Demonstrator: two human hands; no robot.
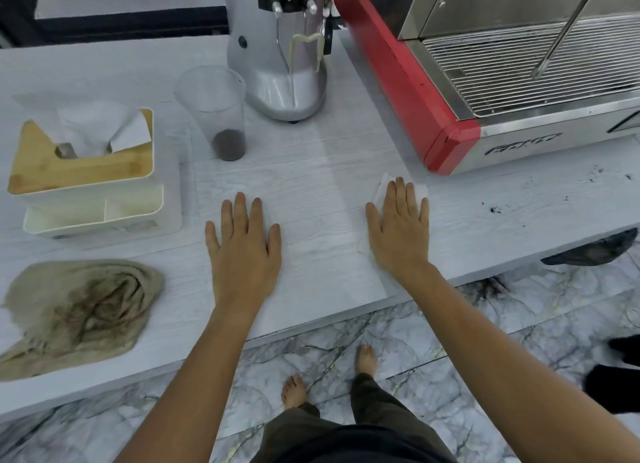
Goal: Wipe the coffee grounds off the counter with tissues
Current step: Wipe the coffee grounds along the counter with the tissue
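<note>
Under the flat right hand (398,227), a tissue (420,189) lies mostly hidden; left hand (242,244) flat, empty.

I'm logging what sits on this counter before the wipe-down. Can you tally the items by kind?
Machines: 2, the grinder and the espresso machine
Cups: 1, the clear cup with grounds in it
Tissue boxes: 1, the tissue box
Cloths: 1, the stained cloth
Loose tissues: 1, the tissue under the right hand
Total: 6

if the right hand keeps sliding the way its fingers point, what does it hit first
Probably the red corner of the espresso machine: the right hand, flat on the tissue, points up-counter toward it, though it may pass just left.
</note>
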